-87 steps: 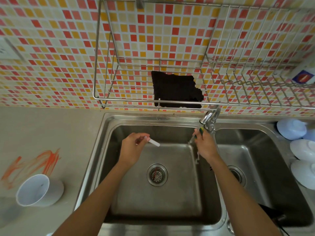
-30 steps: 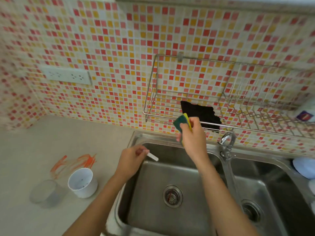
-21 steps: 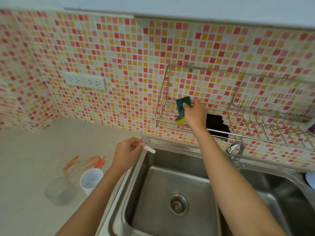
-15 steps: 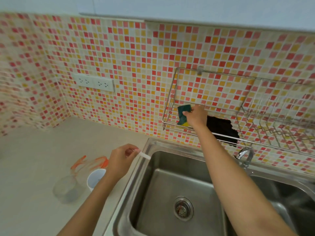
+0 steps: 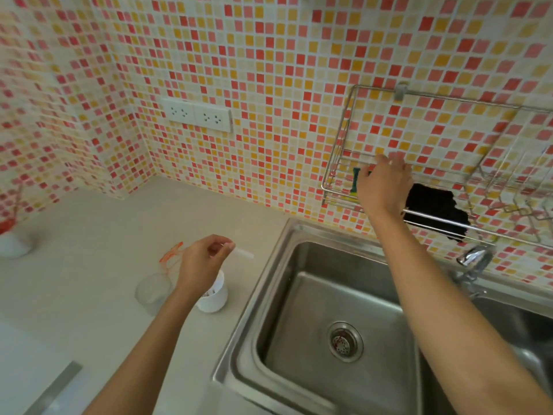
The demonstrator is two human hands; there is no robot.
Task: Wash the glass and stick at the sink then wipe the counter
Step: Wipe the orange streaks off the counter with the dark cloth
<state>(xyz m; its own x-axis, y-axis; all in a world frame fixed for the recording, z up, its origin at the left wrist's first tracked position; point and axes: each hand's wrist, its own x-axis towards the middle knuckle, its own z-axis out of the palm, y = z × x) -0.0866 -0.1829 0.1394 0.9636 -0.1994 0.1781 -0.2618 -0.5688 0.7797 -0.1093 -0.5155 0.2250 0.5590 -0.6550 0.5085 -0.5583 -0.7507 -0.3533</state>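
A pale counter (image 5: 89, 235) is seen below mosaic tile. One white stick (image 5: 243, 253) is pinched in the left hand (image 5: 200, 265), above one white cup (image 5: 213, 298); one clear glass (image 5: 153, 290) stands at its nine o'clock, blurred. The right hand (image 5: 383, 187), fingers spread, hides most of one sponge (image 5: 355, 181) in the wire rack (image 5: 335, 163). The sink (image 5: 314, 295) is cut off at four o'clock.

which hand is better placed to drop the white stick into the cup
Left. The left hand already pinches the thin white stick above the white plastic cup; the right hand is up at the wire rack.
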